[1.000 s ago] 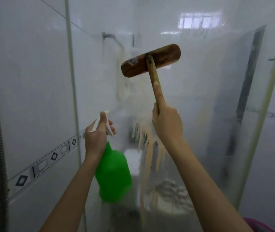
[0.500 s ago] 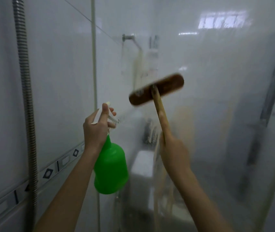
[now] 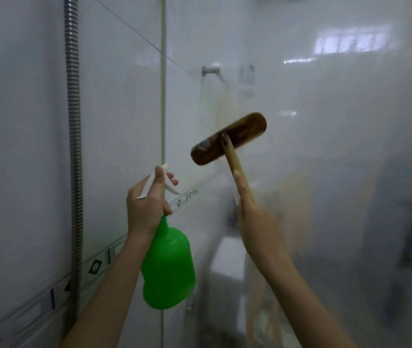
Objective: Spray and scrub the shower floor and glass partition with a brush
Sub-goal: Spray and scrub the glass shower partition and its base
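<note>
**Q:** State the pose of each hand.

**A:** Both forearms are raised toward the glass partition (image 3: 325, 172). The left hand (image 3: 147, 204) grips the neck and white trigger head of the spray bottle (image 3: 167, 270). One digit lies over the top and the others curl at the trigger. The right hand (image 3: 257, 222) is clenched round the handle (image 3: 235, 167) of the brush (image 3: 228, 138), forefinger laid straight along the shaft.

**Q:** Container contents?

**A:** The spray bottle is opaque green plastic with a bulb-shaped body, and it hangs just in front of the glass partition. Its fill level cannot be determined.

**Q:** Brush materials and position?

**A:** Oblong dark-brown wooden head, pale wooden handle. The head is tilted, with its bristle side facing the glass partition; contact cannot be confirmed. The glass partition is cloudy. To its left are a glossy white tiled wall (image 3: 11, 146) and a ribbed metal shower hose (image 3: 73, 121).
</note>
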`<state>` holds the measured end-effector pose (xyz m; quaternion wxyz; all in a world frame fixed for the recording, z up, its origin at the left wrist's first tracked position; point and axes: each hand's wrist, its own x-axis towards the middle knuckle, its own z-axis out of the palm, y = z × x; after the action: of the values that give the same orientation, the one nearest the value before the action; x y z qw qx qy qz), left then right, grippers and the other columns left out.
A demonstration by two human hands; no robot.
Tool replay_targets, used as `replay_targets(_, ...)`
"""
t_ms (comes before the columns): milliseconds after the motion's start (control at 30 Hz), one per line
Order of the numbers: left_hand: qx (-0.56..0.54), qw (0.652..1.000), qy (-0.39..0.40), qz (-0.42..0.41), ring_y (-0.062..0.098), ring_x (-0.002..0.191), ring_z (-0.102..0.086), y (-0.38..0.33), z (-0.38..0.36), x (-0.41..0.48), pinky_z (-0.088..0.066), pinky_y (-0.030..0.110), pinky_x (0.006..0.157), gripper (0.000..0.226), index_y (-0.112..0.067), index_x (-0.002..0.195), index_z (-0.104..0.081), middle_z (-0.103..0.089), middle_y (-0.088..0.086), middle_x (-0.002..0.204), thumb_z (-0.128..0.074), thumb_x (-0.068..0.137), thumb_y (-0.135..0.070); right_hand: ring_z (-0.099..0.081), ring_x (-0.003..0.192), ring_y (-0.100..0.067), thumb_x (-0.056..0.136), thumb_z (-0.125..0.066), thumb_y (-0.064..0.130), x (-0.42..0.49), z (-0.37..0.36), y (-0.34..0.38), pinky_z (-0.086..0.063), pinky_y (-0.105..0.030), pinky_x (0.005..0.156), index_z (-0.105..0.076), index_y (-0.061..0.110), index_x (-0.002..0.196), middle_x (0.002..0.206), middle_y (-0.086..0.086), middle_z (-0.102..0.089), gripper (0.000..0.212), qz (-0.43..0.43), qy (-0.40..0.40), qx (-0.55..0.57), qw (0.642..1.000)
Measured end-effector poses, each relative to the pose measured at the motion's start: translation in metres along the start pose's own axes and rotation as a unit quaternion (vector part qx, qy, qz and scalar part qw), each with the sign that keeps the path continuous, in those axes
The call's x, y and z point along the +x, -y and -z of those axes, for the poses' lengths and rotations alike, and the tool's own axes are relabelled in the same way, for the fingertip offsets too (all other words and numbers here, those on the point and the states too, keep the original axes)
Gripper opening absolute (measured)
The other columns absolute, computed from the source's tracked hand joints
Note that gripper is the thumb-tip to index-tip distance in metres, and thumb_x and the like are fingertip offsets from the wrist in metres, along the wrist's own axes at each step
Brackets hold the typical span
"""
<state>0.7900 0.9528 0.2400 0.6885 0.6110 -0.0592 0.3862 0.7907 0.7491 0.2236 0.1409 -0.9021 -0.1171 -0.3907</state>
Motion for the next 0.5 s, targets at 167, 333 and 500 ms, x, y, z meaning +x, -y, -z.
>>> replay_targets(167, -0.008, 1.0, 0.006, 0.018, 0.009, 0.037, -0.045, 0.0, -0.007, -0.004, -0.045, 0.02, 0.044, 0.035, -0.021, 0.096, -0.075, -0.079, 0.0, 0.093, -0.049, 0.103, -0.044, -0.042, 0.045, -0.017, 0.1, -0.038, 0.014, 0.088, 0.017, 0.035, -0.042, -0.036, 0.048, 0.006, 0.04, 0.151, 0.056, 0.001, -0.038, 0.072, 0.025, -0.049, -0.016, 0.998)
replay_targets(333, -0.03, 0.999, 0.006, 0.019, 0.009, 0.035, -0.045, -0.005, -0.016, -0.006, -0.043, 0.018, 0.042, 0.038, -0.017, 0.095, -0.075, -0.078, 0.004, 0.092, -0.05, 0.102, -0.044, -0.05, 0.046, -0.02, 0.102, -0.036, 0.018, 0.095, 0.032, 0.012, -0.053, -0.039, 0.05, 0.005, 0.04, 0.152, 0.057, -0.002, -0.043, 0.068, 0.004, -0.062, 0.008, 0.998)
replay_targets(500, -0.014, 0.998, 0.065, -0.005, 0.012, 0.037, -0.046, -0.007, -0.028, -0.021, -0.044, 0.018, 0.044, 0.037, -0.025, 0.091, -0.074, -0.079, -0.001, 0.089, -0.051, 0.091, -0.054, -0.056, 0.061, -0.021, 0.1, -0.039, 0.027, -0.054, 0.02, -0.052, -0.046, -0.03, 0.054, 0.006, 0.057, 0.145, 0.087, -0.007, -0.063, 0.07, -0.086, -0.049, 0.121, 0.988)
